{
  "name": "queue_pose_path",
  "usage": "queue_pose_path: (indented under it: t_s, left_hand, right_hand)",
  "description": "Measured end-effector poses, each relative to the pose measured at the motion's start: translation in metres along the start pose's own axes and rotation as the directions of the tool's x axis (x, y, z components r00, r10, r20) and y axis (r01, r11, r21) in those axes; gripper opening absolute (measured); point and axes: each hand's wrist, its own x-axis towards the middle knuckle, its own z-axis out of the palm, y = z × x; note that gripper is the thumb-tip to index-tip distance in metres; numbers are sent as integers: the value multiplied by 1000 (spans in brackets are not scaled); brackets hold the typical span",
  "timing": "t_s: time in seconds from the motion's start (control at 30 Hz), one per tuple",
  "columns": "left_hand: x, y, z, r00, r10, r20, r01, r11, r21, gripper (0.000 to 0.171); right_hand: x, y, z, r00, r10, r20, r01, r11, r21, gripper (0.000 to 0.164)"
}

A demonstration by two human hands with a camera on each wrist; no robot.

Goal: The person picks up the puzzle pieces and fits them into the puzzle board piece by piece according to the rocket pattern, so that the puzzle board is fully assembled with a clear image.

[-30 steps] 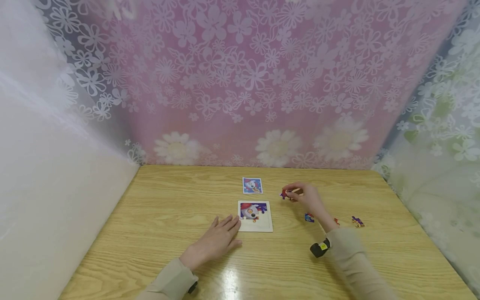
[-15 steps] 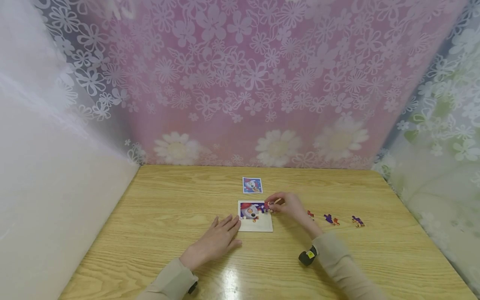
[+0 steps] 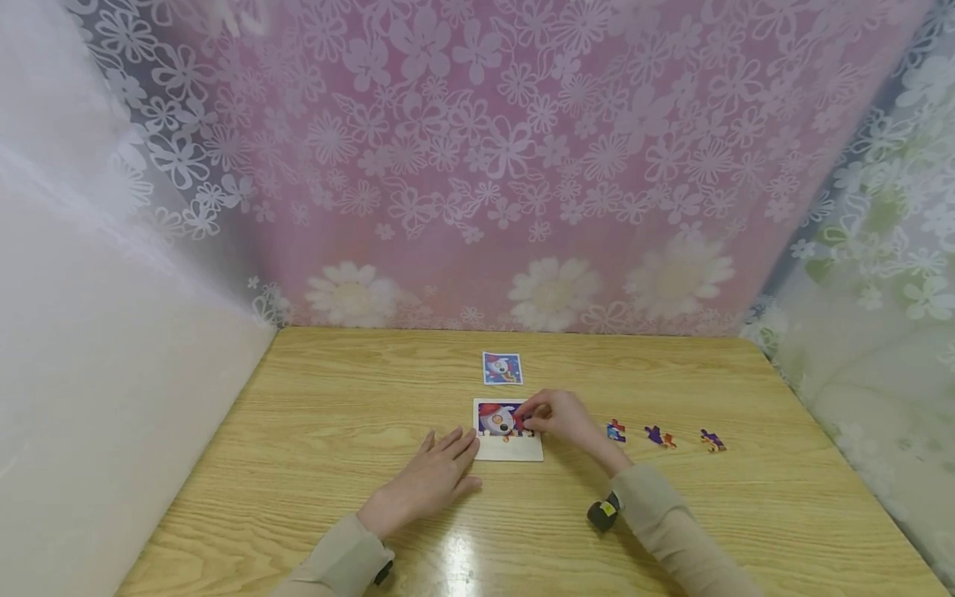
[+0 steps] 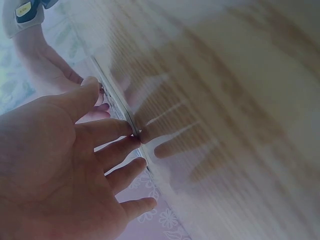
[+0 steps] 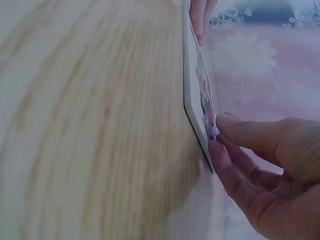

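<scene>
A white square puzzle tray (image 3: 511, 451) lies on the table, its upper half filled with joined pieces showing a white character with a red top (image 3: 496, 419). My right hand (image 3: 561, 417) pinches a red and purple puzzle piece (image 3: 520, 421) between thumb and fingers, down at the right part of the picture. In the right wrist view, the thumb and fingertips (image 5: 225, 119) are right at the tray's surface, partly covering the piece. With fingers straight, my left hand (image 3: 429, 481) rests on the table, fingertips touching the tray's left edge.
Several loose puzzle pieces lie to the right: a red and blue one (image 3: 615, 430), a purple one (image 3: 653, 434) touching an orange one, and a purple and yellow one (image 3: 712, 440). A small picture card (image 3: 502, 368) with a similar character lies behind the tray.
My right hand has carried the piece leftward from beside the tray down onto its right side. The left hand has stayed in place.
</scene>
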Motion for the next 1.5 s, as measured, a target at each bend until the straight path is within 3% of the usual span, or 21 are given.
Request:
queue_pose_path:
  t_s: [0.33,0.8,1.33,1.5]
  left_hand:
    - [0,1,0,1000,-8,6,8,1000,-6,63]
    - [0,1,-1,1000,-7,10,7,1000,-7,63]
    - [1,0,0,1000,-6,11,5,1000,18,63]
    - [0,1,-2,1000,-5,12,5,1000,12,62]
  right_hand:
    - [1,-4,3,999,-38,21,40,995,-90,18]
    - [2,-8,4,1000,-24,-3,23,992,-127,16]
    - [3,-5,2,996,-94,15,95,981,-171,16]
    - [4,-4,1,999,-16,-32,12,994,-112,6]
